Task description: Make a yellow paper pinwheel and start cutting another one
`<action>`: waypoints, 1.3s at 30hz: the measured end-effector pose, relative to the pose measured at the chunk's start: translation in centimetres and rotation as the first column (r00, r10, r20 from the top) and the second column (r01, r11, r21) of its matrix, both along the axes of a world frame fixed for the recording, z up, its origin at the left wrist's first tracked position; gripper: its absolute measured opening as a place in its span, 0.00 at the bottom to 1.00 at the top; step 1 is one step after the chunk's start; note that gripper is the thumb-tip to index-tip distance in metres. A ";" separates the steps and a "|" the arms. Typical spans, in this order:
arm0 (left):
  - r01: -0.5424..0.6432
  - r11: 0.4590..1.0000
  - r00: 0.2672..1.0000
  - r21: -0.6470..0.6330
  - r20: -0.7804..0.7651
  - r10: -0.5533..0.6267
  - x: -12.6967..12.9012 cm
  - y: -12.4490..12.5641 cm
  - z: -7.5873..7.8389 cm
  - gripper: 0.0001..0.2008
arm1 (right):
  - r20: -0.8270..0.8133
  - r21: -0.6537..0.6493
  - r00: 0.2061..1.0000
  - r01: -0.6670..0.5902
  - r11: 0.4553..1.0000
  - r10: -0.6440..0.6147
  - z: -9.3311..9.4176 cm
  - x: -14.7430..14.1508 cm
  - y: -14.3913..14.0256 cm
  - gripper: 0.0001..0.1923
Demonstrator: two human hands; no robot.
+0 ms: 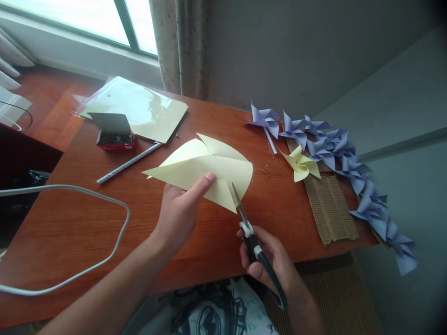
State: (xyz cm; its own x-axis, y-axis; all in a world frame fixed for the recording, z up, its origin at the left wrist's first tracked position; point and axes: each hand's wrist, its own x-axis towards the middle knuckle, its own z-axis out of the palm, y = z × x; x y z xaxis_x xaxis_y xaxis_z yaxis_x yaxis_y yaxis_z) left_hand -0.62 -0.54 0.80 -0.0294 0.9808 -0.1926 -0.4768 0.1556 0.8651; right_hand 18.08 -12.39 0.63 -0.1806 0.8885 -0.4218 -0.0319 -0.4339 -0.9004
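A pale yellow sheet of paper [206, 167], with slits toward its middle and curling flaps, is held up above the table. My left hand [185, 204] pinches it, thumb on top and the fingers hidden beneath. My right hand [267, 260] is closed around black-handled scissors [249, 235]. The scissor blades point up and away, at the paper's near right edge beside a slit. One blade lies over the paper; whether the other is beneath it I cannot tell.
Purple paper pinwheels [324, 144] and a yellow pinwheel [301, 165] lie right, near corrugated cardboard [330, 209]. Behind my left hand are a rolled paper stick [129, 163], an open small box [115, 137] and paper in a clear sleeve [139, 104]. A white cable [127, 214] loops left.
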 end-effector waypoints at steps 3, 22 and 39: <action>0.000 1.000 0.993 0.030 0.120 -0.004 0.0 0.1 0.5 0.11 | -0.018 -0.002 1.000 0.001 1.000 -0.001 -0.3 1.8 -0.1 0.35; 0.624 0.765 0.782 -0.159 0.141 -0.608 -1.0 -0.5 0.5 0.21 | 0.044 0.277 0.911 0.383 0.881 -0.410 1.2 3.4 4.7 0.17; 0.674 0.737 0.729 -0.047 0.203 -0.654 0.8 -0.3 -0.6 0.19 | 0.105 0.573 0.581 0.628 0.526 -0.807 -0.6 -0.1 7.3 0.21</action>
State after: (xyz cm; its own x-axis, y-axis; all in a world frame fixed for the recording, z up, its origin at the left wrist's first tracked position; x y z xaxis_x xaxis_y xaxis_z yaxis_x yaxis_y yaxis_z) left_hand 0.17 -0.79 0.19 0.6628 0.7092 -0.2404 -0.3452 0.5743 0.7423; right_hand 17.99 -5.05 0.02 0.6717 0.7260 0.1477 0.1752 0.0380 -0.9838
